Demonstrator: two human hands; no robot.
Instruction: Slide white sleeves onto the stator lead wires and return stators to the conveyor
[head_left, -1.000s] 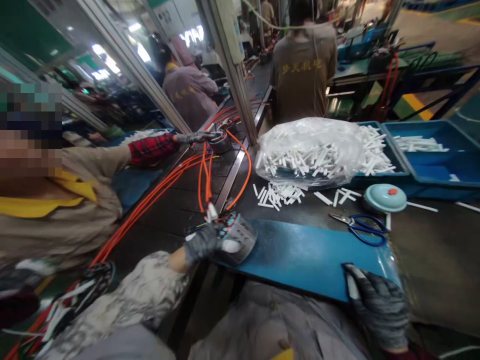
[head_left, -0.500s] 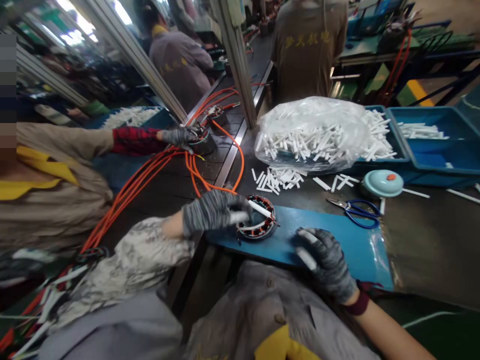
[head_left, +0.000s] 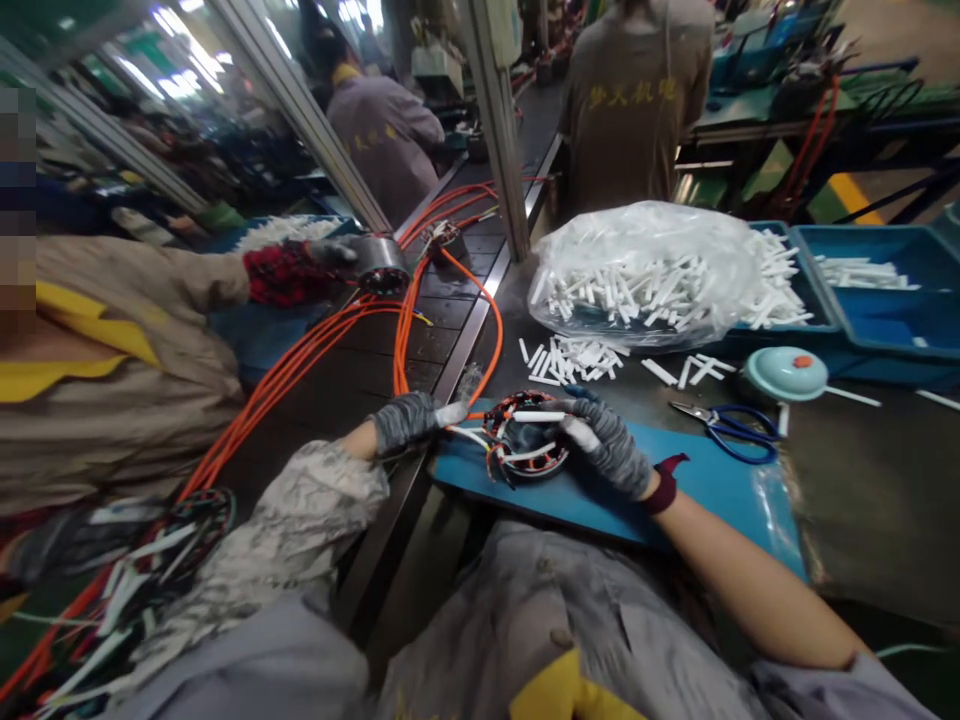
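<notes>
In the head view, the stator sits on the near-left part of the blue mat, on the desk, its open ring facing up. The right hand is curled round the ring's right edge, seemingly grasping it between thumb and fingers. The left hand is just off the left side, fingertips beside the orange cable and white leads; whether they pinch anything, I cannot tell. A white tube lies across the ring's far side.

To handle this well, I would steady the ring flat with the right hand, keep the cable slack, and guide the leads gently without dragging them over the windings.
</notes>
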